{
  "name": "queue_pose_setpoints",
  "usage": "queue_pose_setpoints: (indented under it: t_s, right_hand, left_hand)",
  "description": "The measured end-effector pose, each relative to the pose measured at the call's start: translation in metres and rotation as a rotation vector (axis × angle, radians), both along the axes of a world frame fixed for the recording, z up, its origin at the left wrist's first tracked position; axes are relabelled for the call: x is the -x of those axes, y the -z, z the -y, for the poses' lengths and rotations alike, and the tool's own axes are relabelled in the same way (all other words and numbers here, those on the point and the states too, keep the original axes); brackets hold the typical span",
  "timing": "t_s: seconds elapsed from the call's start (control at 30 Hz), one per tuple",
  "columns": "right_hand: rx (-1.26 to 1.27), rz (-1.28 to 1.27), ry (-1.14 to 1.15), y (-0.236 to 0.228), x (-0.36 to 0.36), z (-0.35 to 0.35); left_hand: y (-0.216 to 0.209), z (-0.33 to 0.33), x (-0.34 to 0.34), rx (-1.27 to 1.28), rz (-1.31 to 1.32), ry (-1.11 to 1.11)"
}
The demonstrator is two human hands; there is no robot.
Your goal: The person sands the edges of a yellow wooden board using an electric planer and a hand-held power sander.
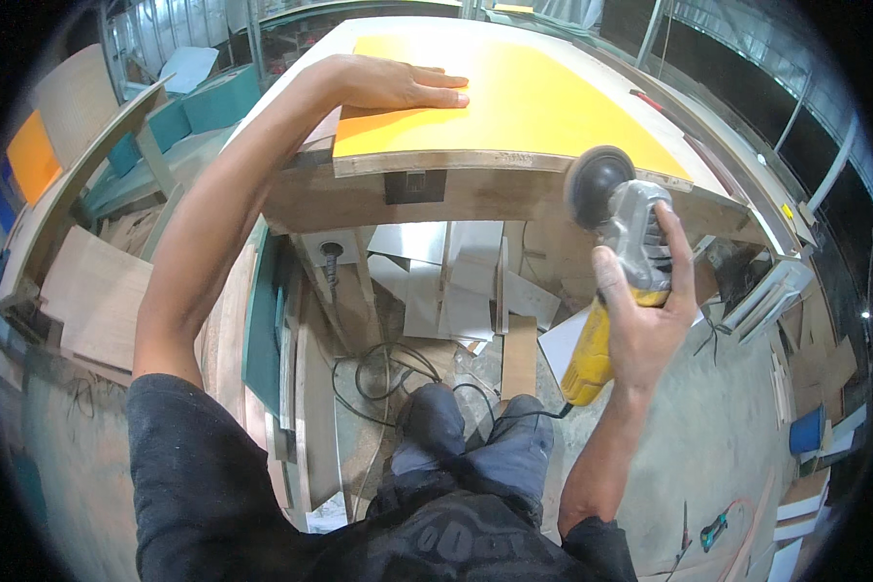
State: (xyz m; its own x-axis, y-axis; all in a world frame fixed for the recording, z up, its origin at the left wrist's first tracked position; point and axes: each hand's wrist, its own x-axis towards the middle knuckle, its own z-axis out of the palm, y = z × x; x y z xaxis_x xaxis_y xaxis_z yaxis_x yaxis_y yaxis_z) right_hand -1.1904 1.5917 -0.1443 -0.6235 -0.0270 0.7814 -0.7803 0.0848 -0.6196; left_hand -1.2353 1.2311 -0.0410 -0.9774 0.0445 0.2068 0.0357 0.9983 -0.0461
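Observation:
A yellow-faced board [514,116] lies on the workbench, its bare wood edge along the near side. My left hand [398,83] rests flat on the board's left part, fingers stretched out to the right. In my right hand [640,315] is a yellow and grey angle grinder [589,354], held upright with the fingers wrapped round its body. The grinder's round dark disc [599,188] is at the board's near edge, toward the right end; whether it touches the edge I cannot tell. A black cord runs from the tool's lower end past my knees.
The workbench [359,199] has a socket box [415,186] in its front. Below lie white offcuts [436,301] and a coiled cable [383,373]. Upright panels [267,330] lean at left. A blue bucket [806,430] and a teal hand tool [714,532] are on the floor at right.

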Motion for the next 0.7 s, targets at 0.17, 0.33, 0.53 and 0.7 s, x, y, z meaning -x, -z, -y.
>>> queue_pose_setpoints:
  t_s: [0.17,0.33,0.53,0.7]
  right_hand:
    - [-0.136,-0.184,-0.129,0.001,-0.047,0.054]
    - [-0.17,-0.226,-0.119,0.006,-0.071,0.088]
    - [-0.085,-0.076,-0.027,0.009,-0.037,0.044]
    - [-0.07,-0.089,-0.047,0.007,-0.045,0.046]
  left_hand:
    - [0.009,0.009,0.001,-0.112,-0.049,0.044]
    - [0.019,0.015,-0.011,-0.189,-0.11,0.008]
    - [0.015,0.004,-0.019,-0.25,-0.098,0.028]
    - [0.02,0.019,-0.002,-0.252,-0.105,0.082]
